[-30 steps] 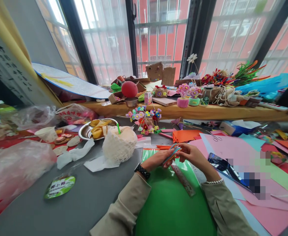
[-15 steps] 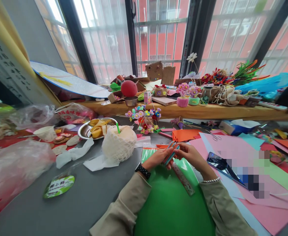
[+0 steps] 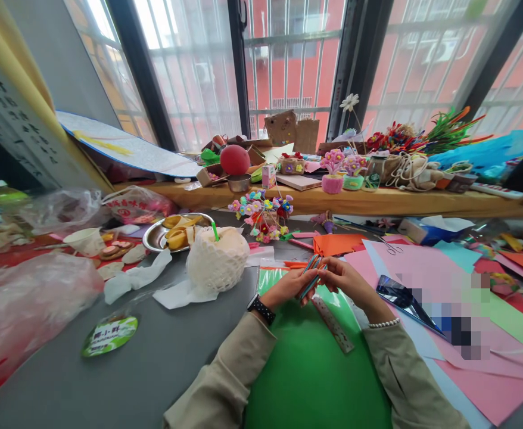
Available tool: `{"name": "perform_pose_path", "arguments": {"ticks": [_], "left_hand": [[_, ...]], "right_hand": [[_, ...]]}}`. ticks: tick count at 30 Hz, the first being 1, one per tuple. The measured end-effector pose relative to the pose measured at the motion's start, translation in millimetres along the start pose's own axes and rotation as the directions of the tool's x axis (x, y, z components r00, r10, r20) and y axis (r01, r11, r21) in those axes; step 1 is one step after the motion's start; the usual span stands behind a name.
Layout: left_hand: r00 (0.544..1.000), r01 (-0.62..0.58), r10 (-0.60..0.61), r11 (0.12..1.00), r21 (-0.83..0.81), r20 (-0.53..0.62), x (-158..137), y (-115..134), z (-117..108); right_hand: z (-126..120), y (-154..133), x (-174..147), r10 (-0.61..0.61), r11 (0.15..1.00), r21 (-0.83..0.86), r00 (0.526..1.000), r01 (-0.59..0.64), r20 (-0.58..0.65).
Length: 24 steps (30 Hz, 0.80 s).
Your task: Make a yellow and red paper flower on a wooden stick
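Observation:
My left hand (image 3: pixel 290 286) is closed around a small bundle of thin coloured strips (image 3: pixel 310 279), striped blue, white and orange. Against the bundle's right side, my right hand (image 3: pixel 336 274) pinches at the strips with thumb and fingers. Both hands are over a shiny green sheet (image 3: pixel 315 363). Below them a patterned ruler (image 3: pixel 333 325) slants across the sheet. Fingers partly cover the bundle, so its full length and material are hard to make out.
A net-wrapped coconut (image 3: pixel 217 259) with a green straw stands to the left, near a metal plate (image 3: pixel 148 238) with banana peel. On the right are pink paper (image 3: pixel 404 262), a phone (image 3: pixel 407 304) and scissors (image 3: pixel 393 247). Craft flowers (image 3: pixel 264 214) stand behind.
The strips in my hands have turned slightly and look more fanned at the top. My hands stay in nearly the same place.

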<state>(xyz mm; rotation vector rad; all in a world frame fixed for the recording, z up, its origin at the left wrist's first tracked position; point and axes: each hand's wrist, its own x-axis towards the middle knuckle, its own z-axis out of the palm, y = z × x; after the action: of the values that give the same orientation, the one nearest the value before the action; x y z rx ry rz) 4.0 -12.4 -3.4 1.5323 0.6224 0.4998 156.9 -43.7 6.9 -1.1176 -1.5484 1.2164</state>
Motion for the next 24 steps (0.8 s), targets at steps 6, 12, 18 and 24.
{"name": "perform_pose_path", "arguments": {"ticks": [6, 12, 18, 24], "left_hand": [[1.000, 0.004, -0.004, 1.000, -0.007, -0.005, -3, 5, 0], [0.999, -0.015, 0.014, 1.000, -0.016, -0.043, 0, 2, 0], [0.999, -0.032, 0.031, 0.999, -0.018, -0.021, 2, -1, -1], [0.997, -0.064, 0.064, 0.998, -0.009, -0.033, 1, 1, 0]], "right_hand": [[4, -3, -1, -0.009, 0.997, 0.082, 0.998, 0.014, -0.062], [8, -1, 1, 0.017, 0.993, 0.122, 0.993, -0.002, -0.115], [7, 4, 3, 0.025, 0.995, 0.100, 0.988, -0.009, -0.155], [11, 0, 3, -0.020, 0.999, 0.031, 0.978, 0.027, -0.206]]}}
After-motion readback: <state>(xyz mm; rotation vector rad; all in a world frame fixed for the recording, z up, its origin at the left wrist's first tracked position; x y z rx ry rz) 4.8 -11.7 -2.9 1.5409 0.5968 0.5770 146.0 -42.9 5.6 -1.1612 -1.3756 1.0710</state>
